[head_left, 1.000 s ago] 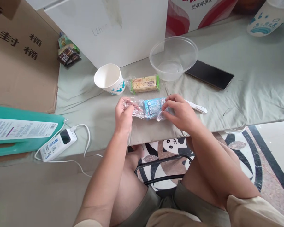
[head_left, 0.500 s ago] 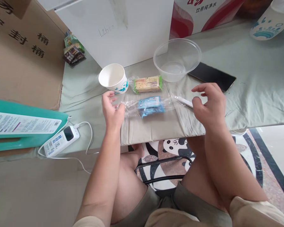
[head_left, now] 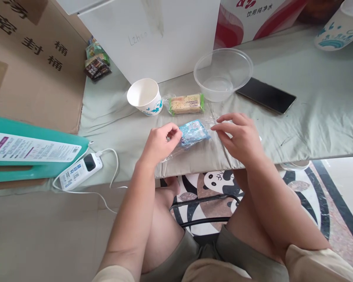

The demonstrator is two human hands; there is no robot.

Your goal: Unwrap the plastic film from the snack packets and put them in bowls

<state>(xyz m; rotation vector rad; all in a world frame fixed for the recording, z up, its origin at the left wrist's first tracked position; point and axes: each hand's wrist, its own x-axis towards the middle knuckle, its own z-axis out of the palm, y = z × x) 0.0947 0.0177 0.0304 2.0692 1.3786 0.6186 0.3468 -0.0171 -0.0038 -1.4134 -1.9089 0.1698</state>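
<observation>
A small blue packet lies in clear plastic film near the table's front edge. My left hand is closed in a pinch at the packet's left end. At the right end, my right hand hovers with its fingers spread, the fingertips close to the film. Part of a white, narrow object shows behind the right hand; the hand hides most of it. Just beyond the blue packet is a pack of biscuits in clear and green wrapping. A white paper cup with blue leaves stands left of the biscuits.
Behind are a clear plastic bowl, a black phone and a large white box. At left stand a cardboard box, a green container and a white power bank with a cable. Another paper cup is far right.
Both hands have moved inward toward the blue packet. My left hand now pinches its left end, and the packet has tilted slightly. The right hand has come left to the film.
</observation>
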